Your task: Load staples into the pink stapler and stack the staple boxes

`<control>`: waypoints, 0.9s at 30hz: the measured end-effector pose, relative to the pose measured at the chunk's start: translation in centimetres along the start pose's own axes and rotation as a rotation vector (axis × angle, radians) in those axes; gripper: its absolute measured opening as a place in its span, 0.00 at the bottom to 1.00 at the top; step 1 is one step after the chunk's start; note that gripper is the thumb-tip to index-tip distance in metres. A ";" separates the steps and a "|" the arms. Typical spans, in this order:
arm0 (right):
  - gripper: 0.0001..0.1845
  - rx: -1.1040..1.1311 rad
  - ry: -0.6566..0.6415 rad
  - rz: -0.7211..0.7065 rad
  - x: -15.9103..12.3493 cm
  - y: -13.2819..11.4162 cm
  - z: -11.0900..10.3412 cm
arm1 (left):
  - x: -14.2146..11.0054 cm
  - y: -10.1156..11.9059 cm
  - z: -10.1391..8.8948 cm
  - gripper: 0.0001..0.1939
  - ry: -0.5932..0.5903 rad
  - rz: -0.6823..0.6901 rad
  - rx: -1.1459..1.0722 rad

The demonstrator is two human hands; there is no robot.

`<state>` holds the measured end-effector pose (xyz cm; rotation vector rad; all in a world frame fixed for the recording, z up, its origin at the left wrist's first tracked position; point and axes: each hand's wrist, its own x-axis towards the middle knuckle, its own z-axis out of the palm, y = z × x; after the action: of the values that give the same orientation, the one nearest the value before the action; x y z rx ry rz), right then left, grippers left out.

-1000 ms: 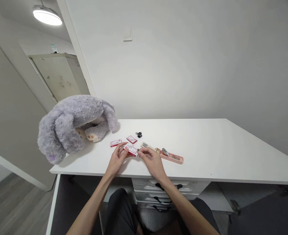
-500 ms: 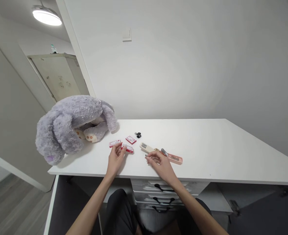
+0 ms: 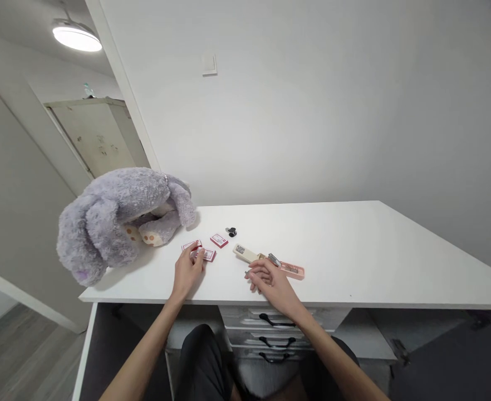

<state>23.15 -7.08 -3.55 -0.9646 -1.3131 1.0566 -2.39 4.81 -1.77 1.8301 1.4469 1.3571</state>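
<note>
My left hand (image 3: pixel 186 271) lies on the white desk (image 3: pixel 354 250), its fingertips closed on a small red and white box (image 3: pixel 207 255). Two more such boxes lie close by, one (image 3: pixel 219 240) behind it and one (image 3: pixel 190 244) to its left. My right hand (image 3: pixel 270 280) rests near the desk's front edge with its fingers pinched together; what they hold is too small to make out. Just beyond that hand lies an opened stapler, with a cream top (image 3: pixel 245 253) and a pink base (image 3: pixel 292 270).
A large grey-purple plush toy (image 3: pixel 116 220) lies on the desk's left end, partly over the edge. A small black clip (image 3: pixel 231 231) sits behind the boxes. Drawers with black handles (image 3: pixel 273 320) are under the desk, by my knees.
My hands have parted. The left slid the red and white box leftward along the desk. The right drew back from the box, pinched, towards the stapler.
</note>
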 end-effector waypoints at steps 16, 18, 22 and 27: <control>0.25 -0.170 0.313 0.045 -1.1 -3.3 -7.5 | -2.9 4.4 5.1 0.27 -0.439 0.727 0.413; 0.22 -0.319 0.334 -0.006 -0.9 -3.1 -7.6 | -2.8 4.3 5.4 0.27 -0.474 0.729 0.426; 0.18 -0.610 0.310 -0.134 0.1 -2.5 -7.6 | -2.7 3.4 5.7 0.26 -0.478 0.714 0.415; 0.17 -0.781 0.231 -0.185 1.1 -1.8 -7.0 | -2.9 2.5 6.0 0.23 -0.527 0.668 0.388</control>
<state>30.24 -6.19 -1.75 -1.4478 -1.6077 0.2514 4.12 2.64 -3.52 2.8201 0.8844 0.7404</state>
